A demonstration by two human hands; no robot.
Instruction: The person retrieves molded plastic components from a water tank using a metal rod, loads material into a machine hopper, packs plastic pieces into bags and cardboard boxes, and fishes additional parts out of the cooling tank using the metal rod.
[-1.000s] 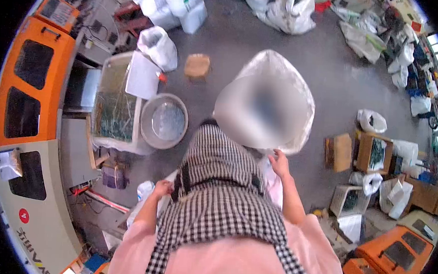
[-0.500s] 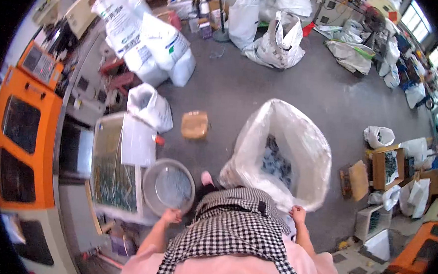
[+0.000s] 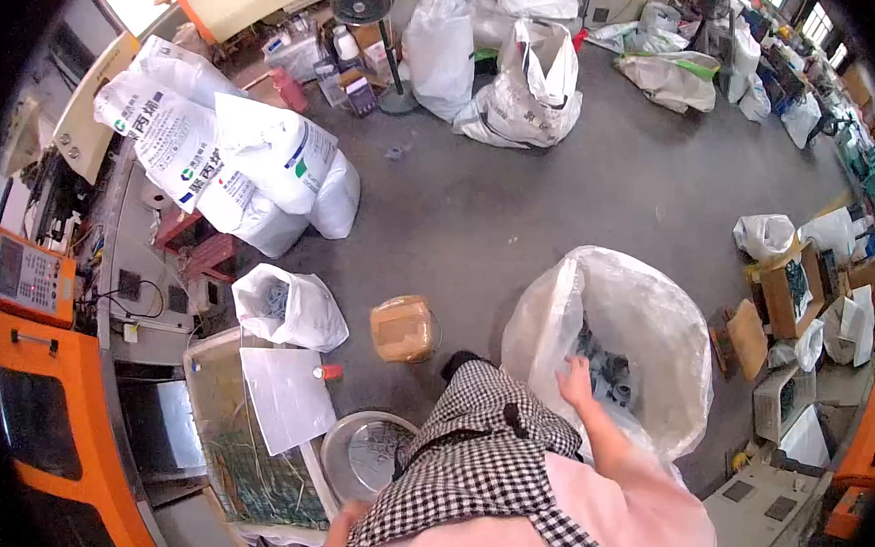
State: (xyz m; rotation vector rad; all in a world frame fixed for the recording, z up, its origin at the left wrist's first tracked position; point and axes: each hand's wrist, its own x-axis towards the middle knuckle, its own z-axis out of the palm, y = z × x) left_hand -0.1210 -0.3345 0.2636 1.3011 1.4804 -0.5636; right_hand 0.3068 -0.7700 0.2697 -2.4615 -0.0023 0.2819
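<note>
A large translucent plastic bag point(image 3: 690, 319) stands wide open on the floor, with grey-blue plastic pieces point(image 3: 607, 372) at its bottom. My right hand point(image 3: 575, 380) is over the near left part of the bag's mouth, its fingers apart and nothing visible in them. Low at my left side, my left hand point(image 3: 346, 519) is close to the rim of a round metal basin point(image 3: 342, 448); its fingers are hard to make out. The basin holds some small pale pieces and is partly covered by my checkered apron point(image 3: 489, 417).
Left of the basin is a wide bin point(image 3: 244, 482) of greenish strips with a white board point(image 3: 288, 395) on it. A white sack point(image 3: 300, 315) and a taped brown package point(image 3: 401, 328) stand ahead. Orange machines point(image 3: 33, 419) flank both sides. Stacked white sacks point(image 3: 264, 163) stand far left.
My right hand has moved from the bag's near rim to over its opening. My left hand has drawn back and lower by the basin. My body has turned and leaned, shifting the view.
</note>
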